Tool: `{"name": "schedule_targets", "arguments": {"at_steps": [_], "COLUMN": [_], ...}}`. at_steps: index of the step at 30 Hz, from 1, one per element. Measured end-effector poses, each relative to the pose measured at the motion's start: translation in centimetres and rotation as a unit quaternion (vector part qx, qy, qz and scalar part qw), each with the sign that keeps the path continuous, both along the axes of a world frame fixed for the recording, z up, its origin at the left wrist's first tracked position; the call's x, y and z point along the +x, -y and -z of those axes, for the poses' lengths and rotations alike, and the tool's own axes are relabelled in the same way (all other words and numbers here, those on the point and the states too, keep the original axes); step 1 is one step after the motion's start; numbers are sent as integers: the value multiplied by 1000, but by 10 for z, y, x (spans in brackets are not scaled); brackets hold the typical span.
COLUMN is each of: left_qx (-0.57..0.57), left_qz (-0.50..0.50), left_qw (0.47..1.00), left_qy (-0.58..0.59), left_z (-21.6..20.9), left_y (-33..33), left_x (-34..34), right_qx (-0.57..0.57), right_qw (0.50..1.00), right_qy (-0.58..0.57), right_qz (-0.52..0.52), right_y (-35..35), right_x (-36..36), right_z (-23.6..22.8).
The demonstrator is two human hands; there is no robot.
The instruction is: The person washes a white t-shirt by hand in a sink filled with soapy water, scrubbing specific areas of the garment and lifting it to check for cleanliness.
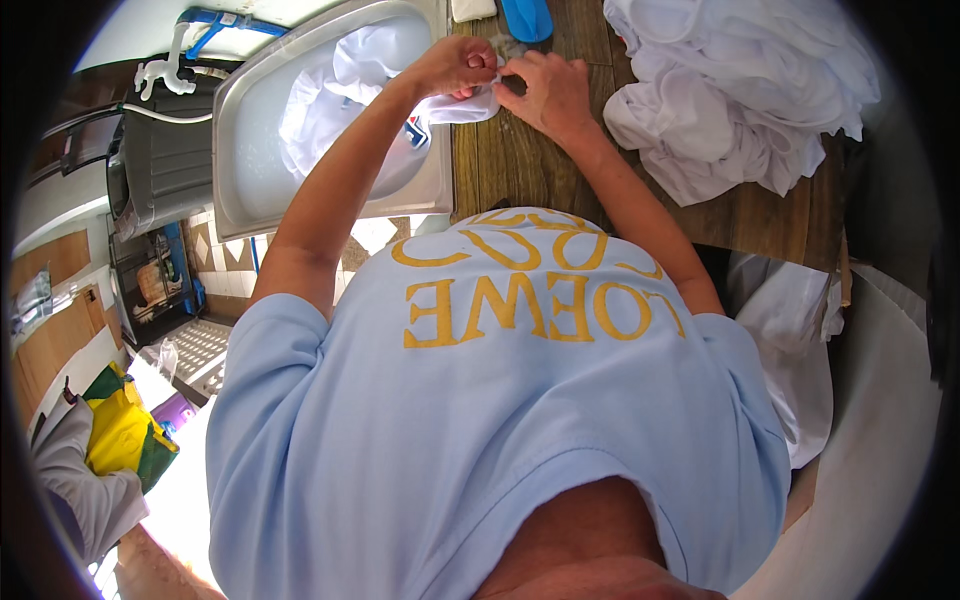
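A wet white garment (355,85) lies bunched in the metal sink basin (232,165), with a small dark-blue and red mark on it. One end of it comes over the basin's right rim onto the wooden counter (520,165). There my left hand (455,68) is closed, fingers curled on the white cloth. Close beside it, my right hand (550,92) pinches a bit of the same cloth between thumb and forefinger. The fingertips of both hands nearly meet. Just beyond them lies a greyish, fuzzy clump (508,45), partly hidden.
A large heap of white clothes (735,95) covers the counter's right side. A blue plastic object (527,18) and a whitish block (473,9) lie at the far edge. Left of the basin are a white tap (165,75) and a dark grey appliance (170,150).
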State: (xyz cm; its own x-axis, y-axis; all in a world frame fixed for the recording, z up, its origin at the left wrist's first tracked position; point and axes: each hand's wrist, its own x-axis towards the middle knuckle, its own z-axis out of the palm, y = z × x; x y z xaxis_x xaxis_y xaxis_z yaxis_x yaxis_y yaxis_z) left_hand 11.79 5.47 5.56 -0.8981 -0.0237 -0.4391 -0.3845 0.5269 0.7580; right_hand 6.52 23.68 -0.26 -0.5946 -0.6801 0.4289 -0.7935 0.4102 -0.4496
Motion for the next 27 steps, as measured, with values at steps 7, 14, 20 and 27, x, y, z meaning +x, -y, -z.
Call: {"name": "schedule_targets", "arguments": {"at_steps": [7, 14, 20, 27], "left_qx": [15, -10, 14, -8], "left_qz": [3, 4, 4, 4], "left_qw": [1000, 1000, 1000, 1000], "left_qy": [-4, 4, 1, 11], "left_z": [4, 3, 5, 4], "left_y": [6, 1, 6, 3], "left_x": [1, 0, 0, -2], "right_qx": [10, 9, 0, 3], "right_qw": [1000, 1000, 1000, 1000], "right_qy": [5, 7, 6, 7], "right_qz": [2, 4, 1, 7], "right_y": [-1, 1, 0, 1], "right_x": [1, 0, 1, 1], "right_z": [-3, -1, -1, 0]}}
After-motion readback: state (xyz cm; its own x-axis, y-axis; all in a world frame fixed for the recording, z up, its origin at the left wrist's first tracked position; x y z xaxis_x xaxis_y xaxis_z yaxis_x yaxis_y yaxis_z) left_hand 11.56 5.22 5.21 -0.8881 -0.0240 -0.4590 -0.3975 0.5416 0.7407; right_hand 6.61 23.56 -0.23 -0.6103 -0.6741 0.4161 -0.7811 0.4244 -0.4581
